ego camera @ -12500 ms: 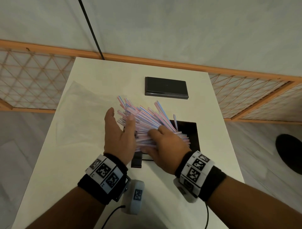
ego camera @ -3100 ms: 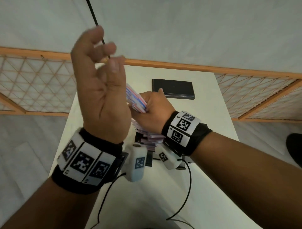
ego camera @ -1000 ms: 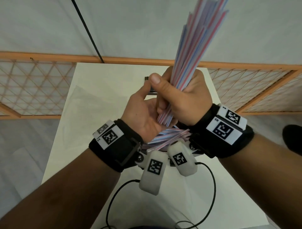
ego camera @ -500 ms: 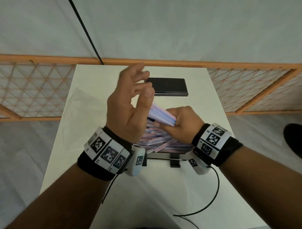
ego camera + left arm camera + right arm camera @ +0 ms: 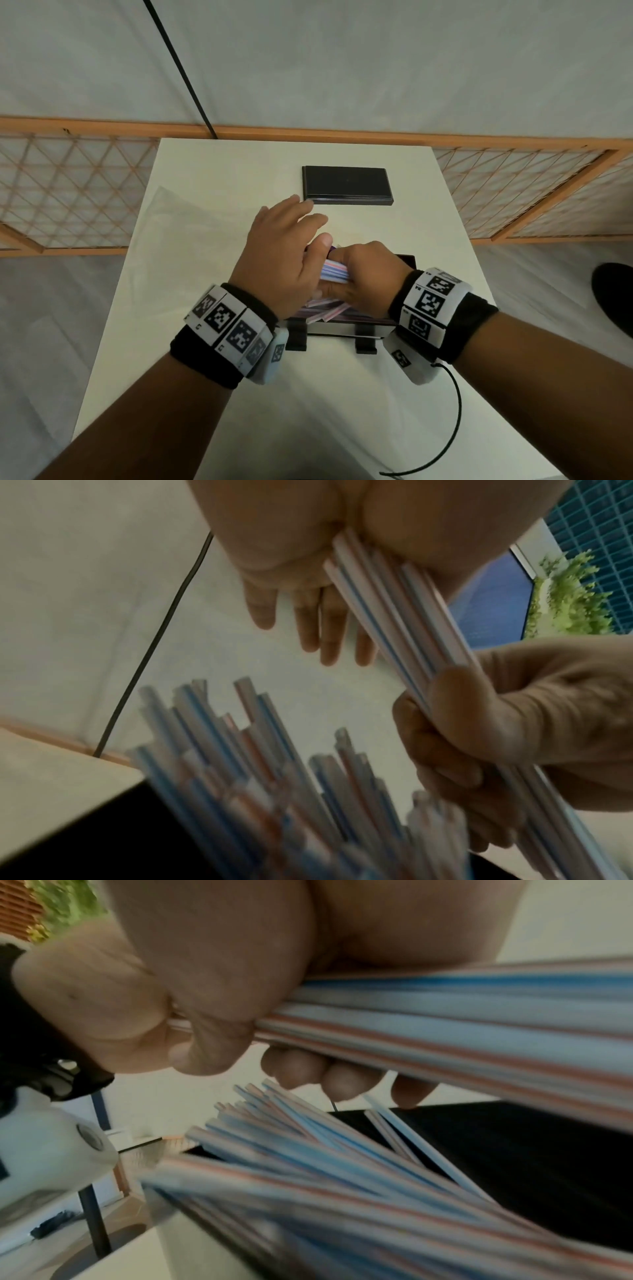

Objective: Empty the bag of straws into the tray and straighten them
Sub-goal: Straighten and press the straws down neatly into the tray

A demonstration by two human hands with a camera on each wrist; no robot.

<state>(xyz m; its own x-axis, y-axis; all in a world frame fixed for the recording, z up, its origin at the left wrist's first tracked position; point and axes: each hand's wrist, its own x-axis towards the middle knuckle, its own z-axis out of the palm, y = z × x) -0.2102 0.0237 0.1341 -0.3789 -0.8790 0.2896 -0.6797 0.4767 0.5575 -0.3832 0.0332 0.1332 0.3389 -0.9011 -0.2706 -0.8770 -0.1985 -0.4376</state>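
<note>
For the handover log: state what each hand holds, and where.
Right hand grips a bundle of straws around its middle; left hand holds nothing, palm against the bundle's ends.

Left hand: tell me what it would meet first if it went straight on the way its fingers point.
Probably the flat black lid at the table's far side: the left hand, fingers straight, points that way over bare tabletop. Its height above the table is unclear, so it might pass over.
</note>
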